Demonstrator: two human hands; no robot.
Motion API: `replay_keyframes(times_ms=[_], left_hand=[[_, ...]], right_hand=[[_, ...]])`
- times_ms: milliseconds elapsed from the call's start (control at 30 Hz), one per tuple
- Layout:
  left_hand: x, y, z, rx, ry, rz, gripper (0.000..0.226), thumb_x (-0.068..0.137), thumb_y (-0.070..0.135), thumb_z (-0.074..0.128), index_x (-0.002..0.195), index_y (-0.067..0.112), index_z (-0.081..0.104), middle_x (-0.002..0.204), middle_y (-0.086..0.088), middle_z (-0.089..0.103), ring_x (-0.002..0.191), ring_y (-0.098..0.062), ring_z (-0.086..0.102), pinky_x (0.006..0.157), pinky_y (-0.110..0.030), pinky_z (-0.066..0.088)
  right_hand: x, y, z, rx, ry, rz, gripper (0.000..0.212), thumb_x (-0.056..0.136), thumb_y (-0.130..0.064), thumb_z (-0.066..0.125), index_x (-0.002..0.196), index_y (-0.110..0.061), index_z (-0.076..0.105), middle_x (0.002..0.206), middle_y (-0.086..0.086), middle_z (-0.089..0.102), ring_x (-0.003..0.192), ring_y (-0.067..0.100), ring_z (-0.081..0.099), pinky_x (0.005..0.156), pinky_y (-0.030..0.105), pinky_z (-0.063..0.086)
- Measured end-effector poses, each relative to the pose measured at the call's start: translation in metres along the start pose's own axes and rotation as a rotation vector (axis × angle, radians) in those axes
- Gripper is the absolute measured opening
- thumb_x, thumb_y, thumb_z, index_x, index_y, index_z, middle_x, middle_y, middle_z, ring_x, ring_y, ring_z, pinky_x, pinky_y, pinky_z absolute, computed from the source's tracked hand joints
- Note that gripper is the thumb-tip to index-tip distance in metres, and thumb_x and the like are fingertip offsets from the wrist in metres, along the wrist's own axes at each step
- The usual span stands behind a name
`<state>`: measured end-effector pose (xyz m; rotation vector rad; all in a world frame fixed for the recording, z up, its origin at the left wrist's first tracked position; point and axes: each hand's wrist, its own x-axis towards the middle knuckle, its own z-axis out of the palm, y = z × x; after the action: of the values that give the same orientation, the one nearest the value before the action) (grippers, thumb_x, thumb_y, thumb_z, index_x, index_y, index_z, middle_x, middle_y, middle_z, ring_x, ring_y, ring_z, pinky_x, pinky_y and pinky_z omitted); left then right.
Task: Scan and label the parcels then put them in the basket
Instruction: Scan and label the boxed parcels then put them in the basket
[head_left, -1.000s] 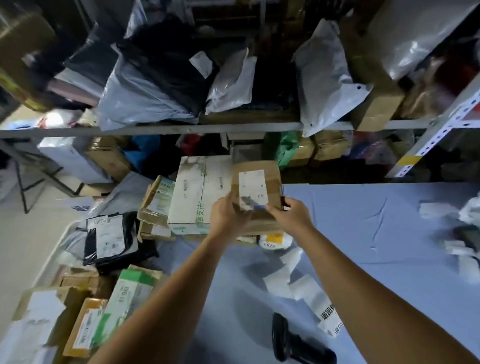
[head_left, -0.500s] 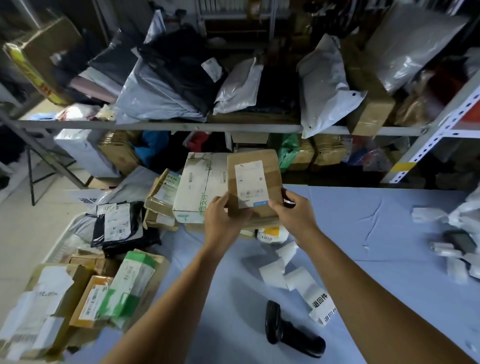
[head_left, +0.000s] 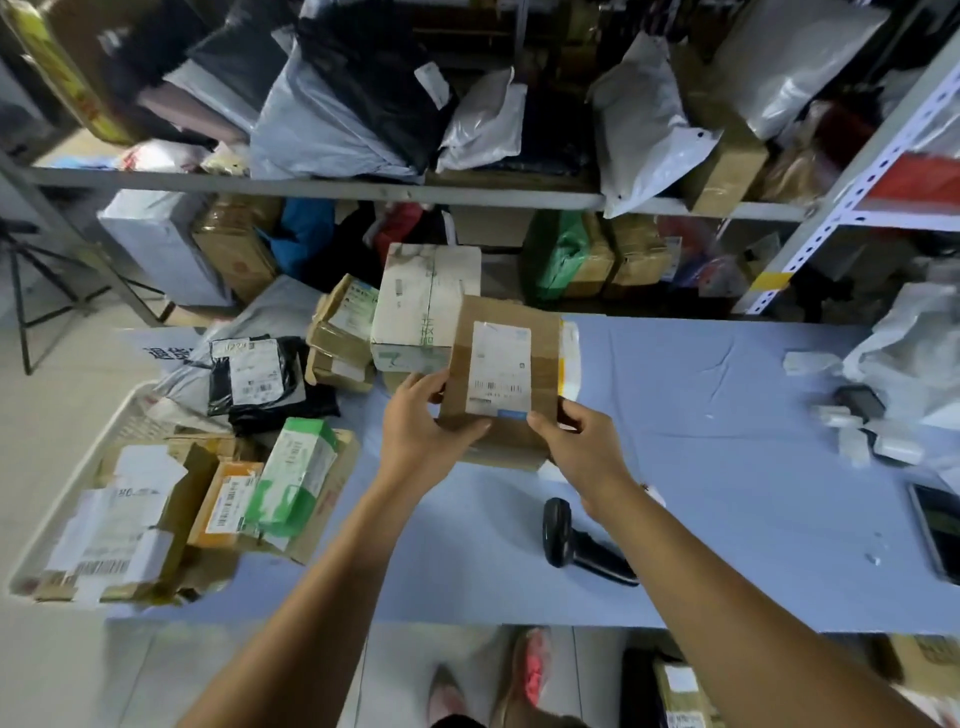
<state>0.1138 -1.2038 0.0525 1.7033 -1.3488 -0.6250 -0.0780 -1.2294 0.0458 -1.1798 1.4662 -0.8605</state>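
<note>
Since the scanner (head_left: 582, 540) lies near on the table (head_left: 727, 415), the left hand (head_left: 421, 436) and right hand (head_left: 582, 447) grip the brown parcel (head_left: 498, 379) at its near corners, label (head_left: 500, 369) up, probably so its barcode reads easily.

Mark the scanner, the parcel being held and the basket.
scanner (head_left: 589, 552), head view, on its dark handle.
parcel (head_left: 500, 364), head view, on its white label.
basket (head_left: 72, 488), head view, on its white left rim.
</note>
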Motion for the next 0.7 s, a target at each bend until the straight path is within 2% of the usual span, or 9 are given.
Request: replay_keyframes(times_ms=[167, 300, 400, 533, 700], left_hand=[[-0.037, -0.008, -0.009, -0.008, 0.011, 0.022, 0.063, 0.063, 0.025, 0.091, 0.121, 0.026, 0.066, 0.103, 0.014, 0.059, 0.096, -0.006, 0.057, 0.081, -0.023, 0.050], [-0.061, -0.018, -0.010, 0.023, 0.029, 0.054, 0.063, 0.063, 0.022, 0.091, 0.121, 0.025, 0.066, 0.099, 0.014, 0.058, 0.094, -0.006, 0.057, 0.074, -0.022, 0.049], [-0.081, -0.040, -0.002, 0.057, 0.033, -0.029, 0.056, 0.066, 0.022, 0.089, 0.117, 0.032, 0.067, 0.099, 0.016, 0.059, 0.093, -0.006, 0.057, 0.075, -0.023, 0.049], [-0.096, -0.073, 0.014, 0.073, -0.012, -0.118, 0.044, 0.070, 0.025, 0.086, 0.104, 0.039, 0.063, 0.094, 0.015, 0.055, 0.091, -0.007, 0.055, 0.072, -0.029, 0.051], [-0.096, -0.108, 0.031, 0.091, -0.048, -0.205, 0.042, 0.070, 0.023, 0.087, 0.100, 0.034, 0.060, 0.092, 0.011, 0.054, 0.087, -0.008, 0.055, 0.070, -0.032, 0.051]], right_hand=[[-0.032, 0.020, 0.006, 0.029, -0.012, -0.001, 0.022, 0.087, -0.033, 0.070, 0.109, -0.035, 0.073, 0.100, -0.018, 0.074, 0.099, 0.006, 0.068, 0.089, 0.032, 0.056], [-0.048, 0.034, 0.008, 0.015, -0.039, -0.007, 0.016, 0.089, -0.027, 0.070, 0.100, -0.038, 0.073, 0.095, -0.022, 0.073, 0.092, -0.002, 0.066, 0.081, 0.022, 0.055], [-0.052, 0.051, 0.016, -0.018, -0.077, 0.018, 0.020, 0.088, -0.021, 0.072, 0.095, -0.040, 0.071, 0.093, -0.022, 0.073, 0.092, -0.003, 0.067, 0.082, 0.021, 0.055], [-0.049, 0.079, 0.033, -0.113, -0.149, 0.101, 0.021, 0.090, -0.024, 0.069, 0.108, -0.036, 0.070, 0.103, -0.020, 0.070, 0.103, 0.006, 0.066, 0.088, 0.026, 0.055], [-0.045, 0.096, 0.044, -0.187, -0.157, 0.150, 0.029, 0.093, -0.022, 0.067, 0.121, -0.027, 0.066, 0.108, -0.015, 0.067, 0.104, 0.007, 0.061, 0.084, 0.018, 0.047]])
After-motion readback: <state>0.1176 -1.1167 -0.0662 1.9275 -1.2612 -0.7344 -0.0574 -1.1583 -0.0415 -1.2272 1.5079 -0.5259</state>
